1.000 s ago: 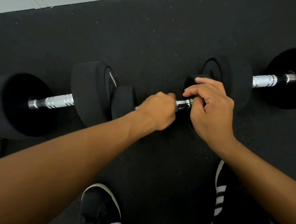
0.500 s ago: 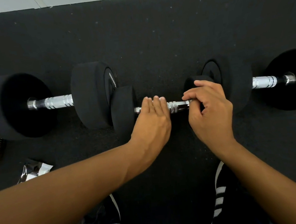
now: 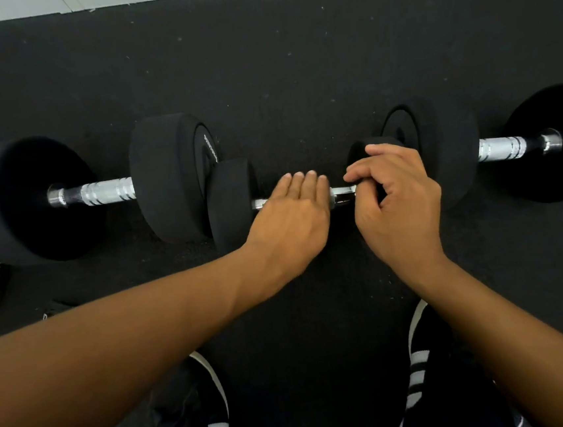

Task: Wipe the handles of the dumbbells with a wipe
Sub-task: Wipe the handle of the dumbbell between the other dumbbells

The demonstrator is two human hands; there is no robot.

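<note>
Head view: both hands [image 3: 294, 219] rest on the small dumbbell's handle [image 3: 343, 196].

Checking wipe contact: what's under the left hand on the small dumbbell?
The left hand lies flat, fingers straight, over the small dumbbell's chrome handle, which shows only at either side of it. No wipe is visible; the hand would cover one. The right hand pinches the handle's right end.

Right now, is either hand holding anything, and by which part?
The right hand pinches the small dumbbell by the right end of its chrome handle. The left hand lies flat on the handle with straight fingers, gripping nothing. No wipe shows.
</note>
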